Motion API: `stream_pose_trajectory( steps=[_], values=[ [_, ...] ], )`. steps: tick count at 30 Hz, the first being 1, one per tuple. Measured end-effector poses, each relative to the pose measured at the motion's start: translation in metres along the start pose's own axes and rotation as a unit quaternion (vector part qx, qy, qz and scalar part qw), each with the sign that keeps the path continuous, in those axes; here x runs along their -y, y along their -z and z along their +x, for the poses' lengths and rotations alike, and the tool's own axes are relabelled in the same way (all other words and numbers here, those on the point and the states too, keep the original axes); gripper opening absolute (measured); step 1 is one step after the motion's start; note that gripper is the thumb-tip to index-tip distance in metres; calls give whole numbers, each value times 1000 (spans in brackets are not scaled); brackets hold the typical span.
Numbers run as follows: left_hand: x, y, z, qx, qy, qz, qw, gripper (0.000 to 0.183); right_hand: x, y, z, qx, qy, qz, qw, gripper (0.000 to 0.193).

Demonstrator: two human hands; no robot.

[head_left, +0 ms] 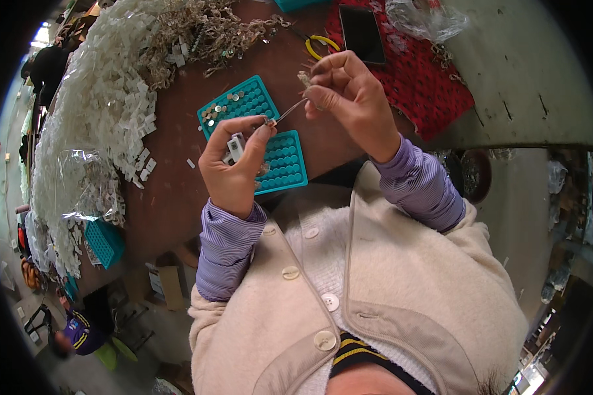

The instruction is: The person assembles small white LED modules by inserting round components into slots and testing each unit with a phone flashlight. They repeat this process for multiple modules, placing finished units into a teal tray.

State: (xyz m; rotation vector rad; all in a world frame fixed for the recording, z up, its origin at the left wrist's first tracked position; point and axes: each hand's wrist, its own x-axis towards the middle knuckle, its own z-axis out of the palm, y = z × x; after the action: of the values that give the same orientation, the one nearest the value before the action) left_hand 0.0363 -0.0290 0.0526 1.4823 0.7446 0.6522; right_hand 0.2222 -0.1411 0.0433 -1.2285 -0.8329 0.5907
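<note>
A thin light cord (291,110) runs taut between my two hands above the table. My left hand (227,161) is closed, its thumb and forefinger pinching the cord's lower end beside a small metal piece. Tucked in that palm is a small white and grey block-shaped thing (236,147). My right hand (356,99) pinches the other end, and a small beige tuft (303,78) sticks out by its fingertips. Under my left hand are two teal trays with round pockets, the upper tray (260,89) bearing several small round silver pieces, the lower tray (301,174) partly hidden.
Left of the trays rises a large heap of white tags (105,85), with tangled beige cords (197,29) behind. Yellow-handled pliers (321,43), a black phone (361,34) and a red patterned cloth (435,99) lie beyond my right hand. A teal basket (104,242) stands lower left.
</note>
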Motion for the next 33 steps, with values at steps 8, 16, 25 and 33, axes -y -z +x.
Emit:
stream_pose_trajectory(
  steps=[8, 16, 25, 33],
  values=[
    [-4, 6, -12, 28, -28, -11, 999, 15, 3, -21, -12, 91, 325, -336, 879, 17],
    [10, 73, 61, 33, -15, 42, 998, 26, -18, -30, 4, 117, 252, -329, 903, 13],
    [94, 146, 288, -105, -167, 654, 730, 41, -39, -42, 3, 117, 93, -250, 957, 7],
    [70, 159, 198, -44, -147, 263, 952, 29, -22, -37, 17, 127, 176, -266, 939, 8]
  ],
)
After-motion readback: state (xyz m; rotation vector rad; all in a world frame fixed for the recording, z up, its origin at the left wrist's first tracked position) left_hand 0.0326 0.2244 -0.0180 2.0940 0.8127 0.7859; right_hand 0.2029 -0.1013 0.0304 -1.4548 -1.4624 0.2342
